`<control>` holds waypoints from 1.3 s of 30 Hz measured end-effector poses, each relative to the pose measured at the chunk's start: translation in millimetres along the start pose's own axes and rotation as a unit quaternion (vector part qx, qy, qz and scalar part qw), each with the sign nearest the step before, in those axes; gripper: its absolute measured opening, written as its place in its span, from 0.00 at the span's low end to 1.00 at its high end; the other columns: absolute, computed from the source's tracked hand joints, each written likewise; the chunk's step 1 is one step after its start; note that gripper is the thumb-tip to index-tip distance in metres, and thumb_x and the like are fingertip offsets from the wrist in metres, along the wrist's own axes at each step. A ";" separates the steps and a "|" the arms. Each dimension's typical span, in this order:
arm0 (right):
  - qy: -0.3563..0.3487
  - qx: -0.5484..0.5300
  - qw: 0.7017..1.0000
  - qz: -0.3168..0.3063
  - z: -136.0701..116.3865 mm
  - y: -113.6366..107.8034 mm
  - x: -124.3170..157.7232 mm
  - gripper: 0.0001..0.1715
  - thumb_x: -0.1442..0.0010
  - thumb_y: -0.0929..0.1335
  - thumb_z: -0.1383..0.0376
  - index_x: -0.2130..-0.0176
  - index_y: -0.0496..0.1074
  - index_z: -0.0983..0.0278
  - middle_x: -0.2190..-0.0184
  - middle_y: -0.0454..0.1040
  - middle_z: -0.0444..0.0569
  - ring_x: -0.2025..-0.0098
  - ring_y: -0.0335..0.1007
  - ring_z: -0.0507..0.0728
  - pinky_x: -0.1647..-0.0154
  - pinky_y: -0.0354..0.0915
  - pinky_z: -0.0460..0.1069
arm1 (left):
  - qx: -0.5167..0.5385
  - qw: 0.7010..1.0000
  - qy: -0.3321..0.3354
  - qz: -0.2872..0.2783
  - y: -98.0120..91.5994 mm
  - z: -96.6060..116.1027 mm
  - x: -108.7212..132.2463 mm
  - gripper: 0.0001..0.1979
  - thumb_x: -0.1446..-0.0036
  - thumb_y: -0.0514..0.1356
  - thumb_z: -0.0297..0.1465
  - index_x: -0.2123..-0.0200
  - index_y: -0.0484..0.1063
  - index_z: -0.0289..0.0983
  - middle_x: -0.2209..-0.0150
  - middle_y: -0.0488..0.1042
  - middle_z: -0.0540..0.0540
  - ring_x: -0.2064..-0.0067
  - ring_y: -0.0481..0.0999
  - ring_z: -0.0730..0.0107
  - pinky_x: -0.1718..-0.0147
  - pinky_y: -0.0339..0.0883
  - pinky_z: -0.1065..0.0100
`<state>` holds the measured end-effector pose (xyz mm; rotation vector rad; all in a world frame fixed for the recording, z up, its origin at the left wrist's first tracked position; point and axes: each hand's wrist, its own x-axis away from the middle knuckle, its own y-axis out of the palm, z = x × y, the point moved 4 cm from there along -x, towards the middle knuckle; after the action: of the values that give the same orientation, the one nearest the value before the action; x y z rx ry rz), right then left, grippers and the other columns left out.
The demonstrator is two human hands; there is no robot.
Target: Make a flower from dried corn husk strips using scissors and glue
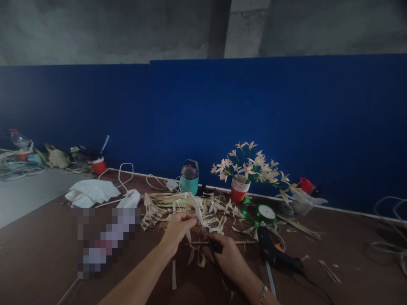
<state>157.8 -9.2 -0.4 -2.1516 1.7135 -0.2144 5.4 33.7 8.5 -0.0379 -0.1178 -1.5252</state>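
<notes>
Between the thumb and fingers of my left hand (177, 232) is a pale dried husk strip (197, 209), its tip pointing up. My right hand (228, 255) is closed around dark scissors (212, 249), whose narrow blades reach up to the strip beside my left fingertips. Whether the blades touch the strip is hard to make out. Beneath my hands lies a thin brown stick (244, 242) with loose husk pieces (201, 259) around it. A heap of husk strips and cut petals (178, 203) spreads just beyond.
Pale flowers stand in stacked red cups (239, 191). Right of them are a green ribbon spool (266, 212) and a black glue gun (276, 250) with its cord. A teal-and-grey device (190, 178) stands at the back; white cloth (92, 192) and a blurred-out object (111, 239) lie left.
</notes>
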 end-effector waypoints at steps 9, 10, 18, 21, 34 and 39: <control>-0.009 -0.030 1.000 -0.003 4.4 1.1 -0.4 0.15 0.51 0.68 0.68 0.61 0.76 0.68 0.70 0.78 0.48 0.68 0.71 0.56 0.68 0.64 0.46 | 0.026 1.000 -0.002 -0.006 1.4 1.0 1.8 0.05 0.64 0.63 0.30 0.83 0.73 0.34 0.82 0.72 0.50 0.76 0.69 0.71 0.71 0.58 0.70; -0.012 -0.025 1.000 -0.001 4.4 0.7 -0.5 0.15 0.51 0.68 0.68 0.61 0.76 0.67 0.70 0.78 0.48 0.68 0.71 0.56 0.67 0.64 0.46 | 0.029 1.000 -0.002 -0.004 1.4 0.9 1.7 0.04 0.64 0.63 0.30 0.83 0.73 0.34 0.82 0.72 0.51 0.76 0.69 0.71 0.71 0.58 0.70; -0.024 -0.005 1.000 0.006 4.0 -1.4 -2.2 0.17 0.52 0.66 0.71 0.61 0.77 0.67 0.69 0.78 0.48 0.67 0.72 0.57 0.66 0.65 0.47 | 0.022 1.000 0.002 -0.006 2.1 3.4 3.1 0.05 0.63 0.63 0.30 0.83 0.73 0.34 0.82 0.72 0.51 0.76 0.69 0.70 0.72 0.59 0.70; -0.022 -0.002 1.000 0.006 4.4 -1.2 -2.0 0.17 0.52 0.66 0.71 0.61 0.77 0.67 0.69 0.79 0.48 0.67 0.72 0.57 0.66 0.65 0.47 | 0.032 0.999 -0.001 -0.004 2.1 4.5 4.4 0.05 0.63 0.63 0.30 0.83 0.72 0.34 0.83 0.71 0.51 0.77 0.68 0.71 0.73 0.58 0.71; -0.011 -0.023 1.000 0.014 5.5 -0.2 -2.1 0.14 0.50 0.67 0.67 0.63 0.77 0.68 0.72 0.78 0.49 0.69 0.71 0.57 0.69 0.64 0.46 | 0.086 0.996 -0.015 -0.023 5.4 -8.3 0.7 0.06 0.63 0.65 0.32 0.82 0.73 0.34 0.83 0.71 0.51 0.77 0.67 0.73 0.74 0.57 0.71; 0.002 -0.024 1.000 0.015 8.0 0.6 -2.3 0.14 0.50 0.68 0.63 0.64 0.77 0.68 0.73 0.77 0.48 0.69 0.70 0.57 0.70 0.64 0.46 | 0.106 0.994 -0.022 -0.027 5.9 -12.2 -0.6 0.07 0.63 0.65 0.31 0.82 0.73 0.34 0.81 0.71 0.50 0.76 0.67 0.73 0.73 0.57 0.71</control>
<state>159.5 -5.5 -7.8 -2.1594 1.7679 -0.1710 11.9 33.5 -3.4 0.1012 -0.3173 -1.5585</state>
